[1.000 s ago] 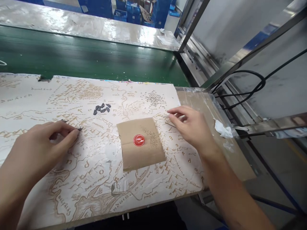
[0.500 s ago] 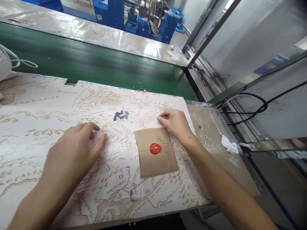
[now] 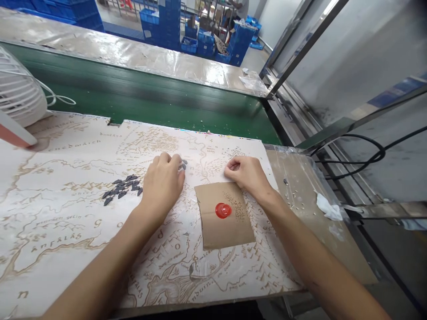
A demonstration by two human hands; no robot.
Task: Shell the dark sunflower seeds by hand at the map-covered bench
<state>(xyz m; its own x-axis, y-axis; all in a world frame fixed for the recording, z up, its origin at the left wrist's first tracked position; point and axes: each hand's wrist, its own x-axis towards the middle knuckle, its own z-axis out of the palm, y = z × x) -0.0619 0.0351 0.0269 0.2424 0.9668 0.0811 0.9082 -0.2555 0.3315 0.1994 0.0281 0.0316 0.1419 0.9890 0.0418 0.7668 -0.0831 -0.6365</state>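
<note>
My left hand [image 3: 163, 180] reaches over a small group of dark grey, leaf-shaped pieces [image 3: 184, 164], its fingers curled down and their tips hidden. A larger cluster of the same dark pieces [image 3: 122, 189] lies left of the wrist. Thumb and forefinger of my right hand [image 3: 245, 173] are pinched together just below a scatter of tiny gold-coloured bits [image 3: 235, 153]; what they hold is too small to make out. Below that hand lies a brown cardboard square [image 3: 213, 233] carrying a glossy red blob [image 3: 223, 210] and more tiny bits [image 3: 238, 206].
A map-printed sheet [image 3: 76, 222] covers the worktop. At the left edge stands a white fan [image 3: 22, 89]. Beyond the sheet runs a green conveyor belt [image 3: 150, 100]. Crumpled white tissue [image 3: 328, 206] lies on the right side. Blue crates [image 3: 240, 42] and a person [image 3: 242, 6] are in the background.
My left hand has moved right and forward onto the small group of dark pieces, uncovering the larger cluster. The right hand stays pinched in about the same place. The view has shifted left.
</note>
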